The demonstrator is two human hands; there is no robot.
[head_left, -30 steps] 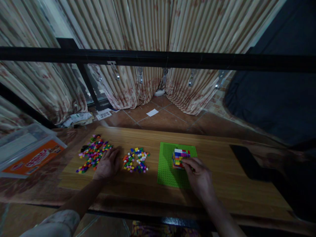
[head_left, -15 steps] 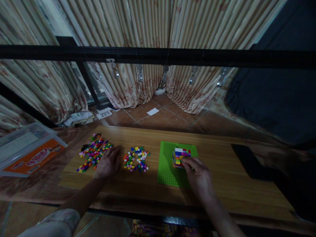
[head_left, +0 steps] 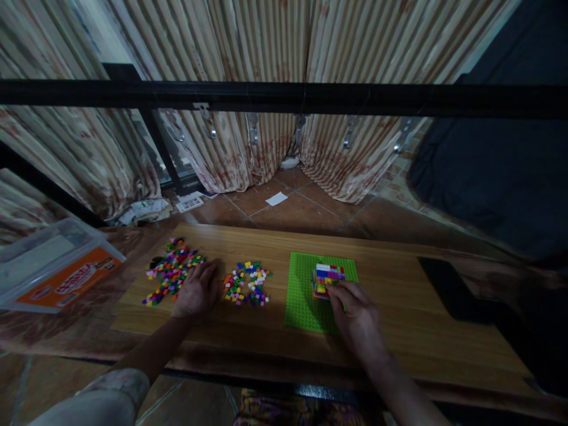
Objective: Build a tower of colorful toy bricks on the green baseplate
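A small block of coloured building bricks [head_left: 326, 273], with white, red, purple, blue and yellow pieces on top, stands on a green baseplate [head_left: 299, 296]. My right hand [head_left: 357, 310] is at its near right corner, thumb and forefinger pinched together against it. Whatever lies between those fingertips is hidden. Left of the baseplate is a small pile of loose bricks [head_left: 256, 278]. My left hand [head_left: 198, 289] rests on the table between it and a larger brick pile [head_left: 171, 269], fingers loosely bent and holding nothing I can see.
The wooden table [head_left: 266, 236] carries everything. At far left is a clear plastic box [head_left: 66, 278] with an orange label. A flat black object [head_left: 448, 290] lies on the right. A black rail [head_left: 284, 97] crosses in front of striped curtains [head_left: 257, 47].
The whole view has shifted slightly. My right hand stays at the brick block, and my left hand keeps its place between the piles.
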